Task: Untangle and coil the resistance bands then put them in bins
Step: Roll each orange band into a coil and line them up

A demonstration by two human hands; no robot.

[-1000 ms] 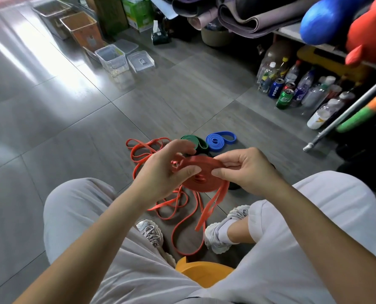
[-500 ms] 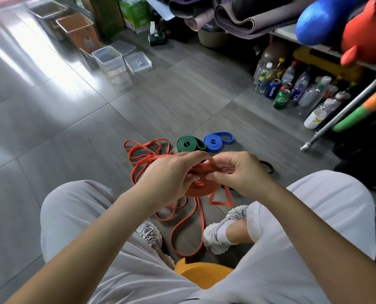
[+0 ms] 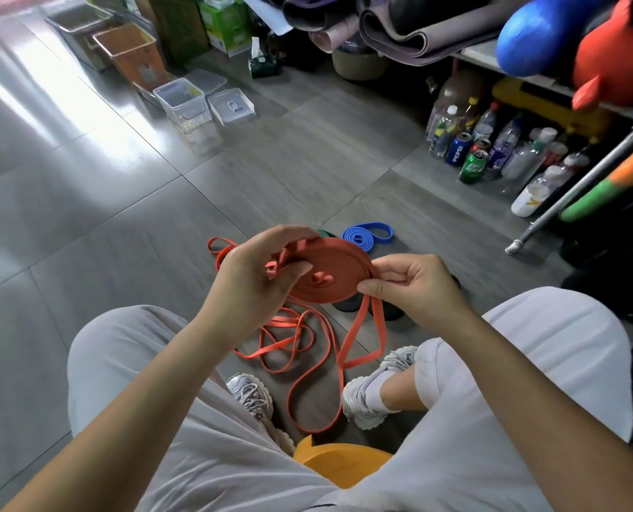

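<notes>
Your L hand point(image 3: 255, 279) & R hand point(image 3: 416, 286) pinch the red band coil point(image 3: 331, 279) btwn them, face up twd you; loose tail point(image 3: 357, 327) hangs down twd floor point(image 3: 123, 216).

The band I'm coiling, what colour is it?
Orange-red; the band shows best in the head view.

The red coil point(image 3: 335, 267) hid most of the green band point(image 3: 323, 233). The right hand point(image 3: 418, 290) half covered a black band point(image 3: 346, 307).
</notes>
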